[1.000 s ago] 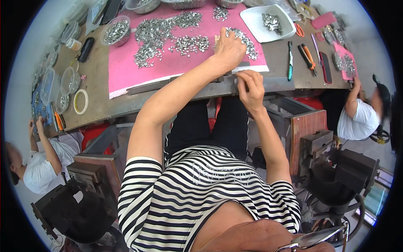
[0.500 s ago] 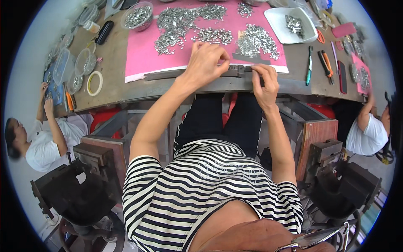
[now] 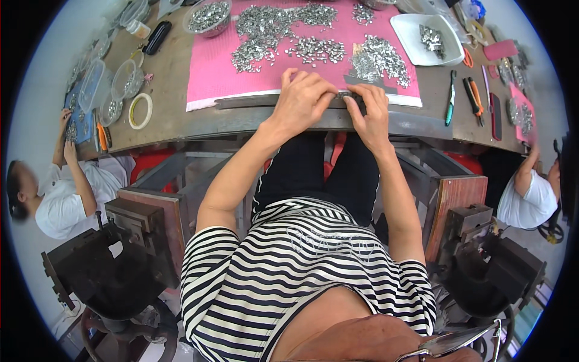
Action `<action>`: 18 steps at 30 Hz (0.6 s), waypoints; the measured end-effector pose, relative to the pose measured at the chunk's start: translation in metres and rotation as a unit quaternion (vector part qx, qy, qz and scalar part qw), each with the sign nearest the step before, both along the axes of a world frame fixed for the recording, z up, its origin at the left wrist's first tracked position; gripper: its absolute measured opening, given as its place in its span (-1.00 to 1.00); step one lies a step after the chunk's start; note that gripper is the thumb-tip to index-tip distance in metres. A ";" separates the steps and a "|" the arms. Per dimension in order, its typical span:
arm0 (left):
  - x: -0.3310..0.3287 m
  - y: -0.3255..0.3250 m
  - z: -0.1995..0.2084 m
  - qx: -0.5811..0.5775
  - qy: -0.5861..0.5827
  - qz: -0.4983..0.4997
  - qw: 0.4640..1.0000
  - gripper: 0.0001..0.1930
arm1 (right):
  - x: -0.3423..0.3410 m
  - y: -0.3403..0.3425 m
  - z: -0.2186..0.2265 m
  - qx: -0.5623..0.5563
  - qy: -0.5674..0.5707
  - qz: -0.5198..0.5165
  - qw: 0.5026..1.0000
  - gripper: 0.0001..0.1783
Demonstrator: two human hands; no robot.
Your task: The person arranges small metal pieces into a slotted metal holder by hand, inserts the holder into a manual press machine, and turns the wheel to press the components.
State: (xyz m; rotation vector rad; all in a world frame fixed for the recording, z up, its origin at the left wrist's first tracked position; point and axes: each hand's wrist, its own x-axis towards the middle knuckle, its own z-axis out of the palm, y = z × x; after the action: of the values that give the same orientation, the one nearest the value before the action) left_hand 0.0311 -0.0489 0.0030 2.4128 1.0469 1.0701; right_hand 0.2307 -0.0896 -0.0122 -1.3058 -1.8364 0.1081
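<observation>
At the table's near edge lies a long, dark metal bar (image 3: 244,101). My left hand (image 3: 303,99) is over it, thumb and index finger pinched together at a small dark fitting (image 3: 342,95) on the bar. Close beside it, my right hand (image 3: 371,114) bends its fingers and thumb around the same spot from the right. Whatever is between the fingertips of either hand is too small or hidden to make out. Beyond the hands, piles of small silvery metal pieces (image 3: 318,50) lie on a pink sheet (image 3: 208,77). A flat grey strip (image 3: 362,80) rests behind my right hand.
A round tub (image 3: 208,17) of metal pieces stands at far left, a white tray (image 3: 416,27) at far right. A toothbrush (image 3: 451,99), pliers (image 3: 474,101) and a phone-like slab (image 3: 496,117) lie to the right. Tape (image 3: 140,111) lies left. Two people work at either side.
My right hand has moved left along the bar and now meets my left fingertips at the fitting. My left hand has shifted slightly right. The whole view has moved a little.
</observation>
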 end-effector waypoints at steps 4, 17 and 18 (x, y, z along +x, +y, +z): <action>-0.017 0.008 -0.001 0.010 -0.028 0.074 0.997 -0.81 | -0.004 0.001 0.001 0.003 -0.012 -0.009 1.000 -0.70; -0.060 0.014 0.006 -0.108 0.201 0.105 0.968 -0.27 | -0.001 -0.002 0.003 0.001 -0.007 0.001 1.000 -0.72; -0.057 0.009 0.007 -0.122 0.193 0.075 0.971 -0.26 | 0.000 -0.002 0.003 -0.004 0.009 0.005 1.000 -0.74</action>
State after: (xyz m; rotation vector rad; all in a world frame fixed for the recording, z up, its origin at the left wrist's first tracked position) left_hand -0.0262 -0.0395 0.0100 2.4183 1.4119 0.4768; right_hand 0.2304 -0.0917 -0.0094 -1.2973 -1.8286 0.1321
